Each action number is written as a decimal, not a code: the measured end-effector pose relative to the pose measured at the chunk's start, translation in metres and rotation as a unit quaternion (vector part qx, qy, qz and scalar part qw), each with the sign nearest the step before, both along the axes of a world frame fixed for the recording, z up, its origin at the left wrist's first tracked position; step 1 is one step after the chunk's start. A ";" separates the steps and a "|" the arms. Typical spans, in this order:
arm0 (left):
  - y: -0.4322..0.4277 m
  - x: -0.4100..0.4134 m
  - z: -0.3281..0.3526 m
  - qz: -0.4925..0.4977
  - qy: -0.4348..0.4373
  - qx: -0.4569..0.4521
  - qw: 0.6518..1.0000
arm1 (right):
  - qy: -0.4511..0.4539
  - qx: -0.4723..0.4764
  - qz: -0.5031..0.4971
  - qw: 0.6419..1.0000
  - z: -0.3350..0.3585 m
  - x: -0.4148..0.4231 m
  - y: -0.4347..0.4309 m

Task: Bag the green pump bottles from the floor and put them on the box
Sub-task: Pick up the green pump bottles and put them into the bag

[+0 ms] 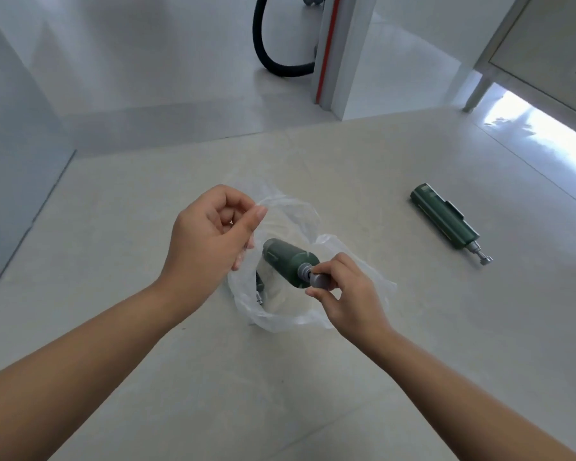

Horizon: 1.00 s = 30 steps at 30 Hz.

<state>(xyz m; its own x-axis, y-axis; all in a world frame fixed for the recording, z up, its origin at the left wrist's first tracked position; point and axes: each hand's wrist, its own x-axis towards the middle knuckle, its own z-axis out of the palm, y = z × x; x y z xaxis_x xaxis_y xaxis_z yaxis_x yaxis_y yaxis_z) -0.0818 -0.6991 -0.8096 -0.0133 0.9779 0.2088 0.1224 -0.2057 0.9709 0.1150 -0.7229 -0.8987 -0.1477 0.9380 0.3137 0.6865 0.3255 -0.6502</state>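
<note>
A clear plastic bag (280, 314) hangs open at the centre of the head view. My left hand (210, 237) pinches its rim at the upper left. My right hand (343, 294) grips the grey pump head of a green pump bottle (290, 262), whose body points down into the bag's mouth. Part of another green bottle (259, 287) shows through the plastic, low inside the bag. A third green pump bottle (446, 221) lies on its side on the floor to the right, pump end toward me.
Pale floor tiles (147, 201) spread all around. A white post with a red strip (330, 51) and a black hose (263, 51) stand at the back. A cabinet on legs (529, 54) fills the upper right. A wall (10, 134) runs along the left.
</note>
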 end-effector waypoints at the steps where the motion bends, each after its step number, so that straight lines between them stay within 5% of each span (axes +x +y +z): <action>1: -0.001 0.000 0.000 -0.002 -0.002 -0.004 1.000 | 0.004 0.003 -0.006 1.000 -0.003 -0.001 0.003; 15: -0.001 -0.008 -0.008 0.024 -0.042 -0.021 0.999 | 0.036 0.008 0.001 0.999 -0.037 -0.043 0.037; 30: 0.007 -0.007 -0.017 0.010 -0.061 -0.030 0.998 | 0.111 -0.301 -0.187 0.928 -0.074 -0.051 0.054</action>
